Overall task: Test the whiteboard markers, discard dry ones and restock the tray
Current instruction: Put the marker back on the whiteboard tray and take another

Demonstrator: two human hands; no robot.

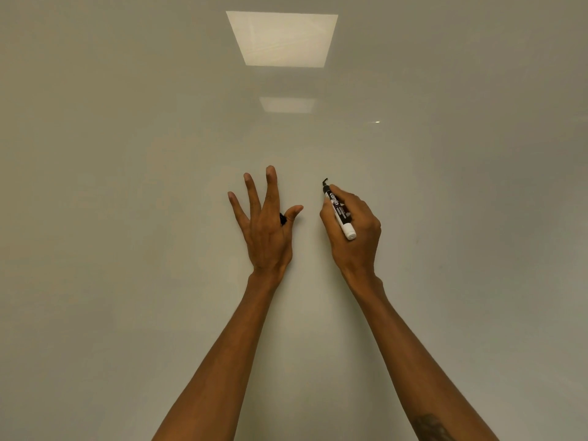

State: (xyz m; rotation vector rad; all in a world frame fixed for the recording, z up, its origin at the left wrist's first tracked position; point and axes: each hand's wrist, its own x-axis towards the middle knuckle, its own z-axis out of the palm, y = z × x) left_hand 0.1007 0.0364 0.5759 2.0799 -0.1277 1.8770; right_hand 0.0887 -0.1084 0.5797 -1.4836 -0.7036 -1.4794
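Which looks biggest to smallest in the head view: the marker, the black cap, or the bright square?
bright square
marker, in the right hand
black cap; the left hand hides most of it, so unsure

Office or classroom: a glossy whiteboard (127, 218) reflects square ceiling light panels (282, 39).

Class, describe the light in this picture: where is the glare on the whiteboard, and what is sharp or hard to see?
Head view: two ceiling-light reflections glare on the whiteboard, a bright square above a fainter square; the corners darken; the marker in the right hand is sharp; the dark cap pinched by the left hand is mostly hidden.
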